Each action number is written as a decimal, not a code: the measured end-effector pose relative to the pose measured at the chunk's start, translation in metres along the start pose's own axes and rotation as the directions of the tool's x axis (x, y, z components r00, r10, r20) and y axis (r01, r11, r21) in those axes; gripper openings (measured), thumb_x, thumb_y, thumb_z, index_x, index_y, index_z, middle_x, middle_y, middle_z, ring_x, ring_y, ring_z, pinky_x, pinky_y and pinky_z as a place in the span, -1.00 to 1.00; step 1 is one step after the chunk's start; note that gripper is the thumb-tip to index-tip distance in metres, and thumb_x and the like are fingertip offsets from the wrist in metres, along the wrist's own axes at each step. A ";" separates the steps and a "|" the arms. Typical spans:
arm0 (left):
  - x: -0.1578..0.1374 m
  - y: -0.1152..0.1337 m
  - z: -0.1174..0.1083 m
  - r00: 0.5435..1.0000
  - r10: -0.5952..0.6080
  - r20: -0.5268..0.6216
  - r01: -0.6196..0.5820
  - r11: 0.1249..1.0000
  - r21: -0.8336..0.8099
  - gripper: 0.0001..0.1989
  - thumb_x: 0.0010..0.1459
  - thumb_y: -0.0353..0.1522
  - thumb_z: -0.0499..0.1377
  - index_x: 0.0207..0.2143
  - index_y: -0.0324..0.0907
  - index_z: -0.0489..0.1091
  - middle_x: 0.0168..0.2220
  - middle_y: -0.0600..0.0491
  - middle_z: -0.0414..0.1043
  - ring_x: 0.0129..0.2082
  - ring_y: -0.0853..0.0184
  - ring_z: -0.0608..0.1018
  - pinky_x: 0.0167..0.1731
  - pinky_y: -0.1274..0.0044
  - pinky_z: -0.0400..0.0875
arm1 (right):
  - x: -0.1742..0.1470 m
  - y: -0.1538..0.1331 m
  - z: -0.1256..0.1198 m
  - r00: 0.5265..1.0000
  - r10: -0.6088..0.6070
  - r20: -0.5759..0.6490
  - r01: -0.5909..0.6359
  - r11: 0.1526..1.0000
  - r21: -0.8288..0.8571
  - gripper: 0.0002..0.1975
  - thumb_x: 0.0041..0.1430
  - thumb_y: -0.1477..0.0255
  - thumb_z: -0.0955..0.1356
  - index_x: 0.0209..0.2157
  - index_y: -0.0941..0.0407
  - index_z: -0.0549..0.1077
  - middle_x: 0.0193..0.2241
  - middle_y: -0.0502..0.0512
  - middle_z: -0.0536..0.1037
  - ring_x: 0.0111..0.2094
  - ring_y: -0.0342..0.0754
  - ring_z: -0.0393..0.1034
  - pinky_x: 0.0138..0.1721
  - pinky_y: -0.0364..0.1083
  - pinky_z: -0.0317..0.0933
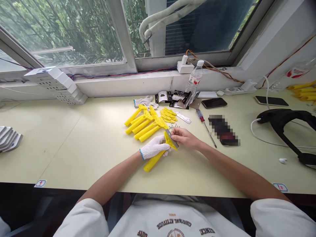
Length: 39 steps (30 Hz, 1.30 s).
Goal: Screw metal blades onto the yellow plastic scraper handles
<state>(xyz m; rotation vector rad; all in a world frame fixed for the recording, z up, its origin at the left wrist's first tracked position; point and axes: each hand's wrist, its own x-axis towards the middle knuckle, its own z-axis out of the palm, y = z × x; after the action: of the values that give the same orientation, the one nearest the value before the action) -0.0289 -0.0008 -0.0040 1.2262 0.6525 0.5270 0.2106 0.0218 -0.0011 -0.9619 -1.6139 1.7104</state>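
Note:
My left hand (pixel 153 148), in a white knit glove with a blue cuff, is closed around a yellow plastic scraper (pixel 153 162) whose handle points toward me. Against the scraper's head lies a flat grey metal blade (pixel 172 139). My bare right hand (pixel 184 137) pinches this blade between thumb and fingers. Just beyond my hands are several yellow scraper handles (pixel 144 126) in a group. Small yellow plastic pieces (pixel 168 115), a pile of small screws (pixel 173 126) and pale metal strips (pixel 183 117) lie close by.
A screwdriver (pixel 202 120) lies to the right, before a phone (pixel 214 103). Behind are a white glove (pixel 145 102), black packaging (pixel 181 98) and a plastic bottle (pixel 194 80). A black headset (pixel 283 121) stands far right; white boxes (pixel 59 86) lean at left.

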 end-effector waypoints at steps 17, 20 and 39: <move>-0.002 0.003 -0.003 0.999 -0.048 0.025 0.045 0.990 0.134 -0.78 0.20 -0.25 0.30 -0.27 -0.24 0.46 -0.39 0.01 0.51 -0.55 0.39 0.49 -0.50 0.52 0.38 | -0.004 0.020 0.018 0.999 -0.016 -0.034 0.020 0.993 0.115 -0.55 0.21 0.07 0.53 -0.32 0.02 0.28 -0.42 -0.09 0.34 -0.45 -0.12 0.18 -0.44 -0.11 0.06; -0.003 0.004 -0.003 0.998 -0.045 0.039 0.038 0.988 0.151 -0.79 0.19 -0.25 0.29 -0.28 -0.24 0.47 -0.38 0.01 0.52 -0.55 0.39 0.50 -0.50 0.53 0.38 | -0.004 0.019 0.019 1.000 -0.014 -0.009 0.015 0.994 0.111 -0.57 0.21 0.09 0.54 -0.32 0.03 0.30 -0.43 -0.09 0.36 -0.46 -0.13 0.20 -0.44 -0.12 0.07; -0.006 0.006 0.004 1.000 -0.027 0.005 0.027 0.998 0.060 -0.68 0.24 -0.17 0.35 -0.27 -0.29 0.60 -0.38 -0.07 0.63 -0.52 0.35 0.57 -0.42 0.51 0.50 | -0.008 0.016 0.029 1.000 0.016 -0.018 -0.014 0.991 0.135 -0.83 0.14 0.37 0.44 -0.30 0.03 0.36 -0.53 -0.13 0.43 -0.59 -0.18 0.19 -0.55 -0.13 0.04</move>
<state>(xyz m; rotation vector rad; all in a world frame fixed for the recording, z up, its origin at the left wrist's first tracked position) -0.0305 -0.0061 0.0036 1.2728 0.6831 0.4845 0.1921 -0.0026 -0.0165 -0.9239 -1.4618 1.7898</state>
